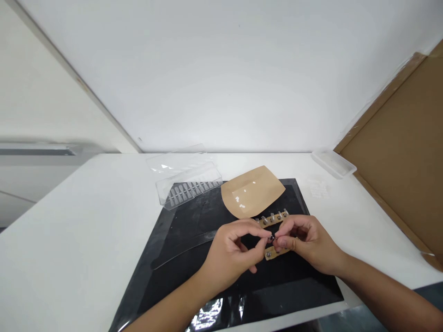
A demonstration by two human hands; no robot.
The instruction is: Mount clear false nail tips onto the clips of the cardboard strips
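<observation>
My left hand (235, 246) and my right hand (308, 240) meet over the black mat (194, 276), each with thumb and forefinger pinched. Between the fingertips is a small dark shiny piece (272, 238), partly covered; its exact kind cannot be made out. Just beyond the hands lies a tan strip (268, 221) bearing several small metal stands with clear nail tips upright on them. A second tan strip (269, 253), partly hidden under my right hand, carries a round metal knob (268, 254) at its left end.
A sheet of brown paper (256, 191) with small white bits lies on the mat's far edge. To its left is a clear box (188, 186) of nail tips, a clear lid (176, 158) behind it. A dark curved strip (183, 251) lies left. A white tray (334, 163) stands by cardboard (401, 152).
</observation>
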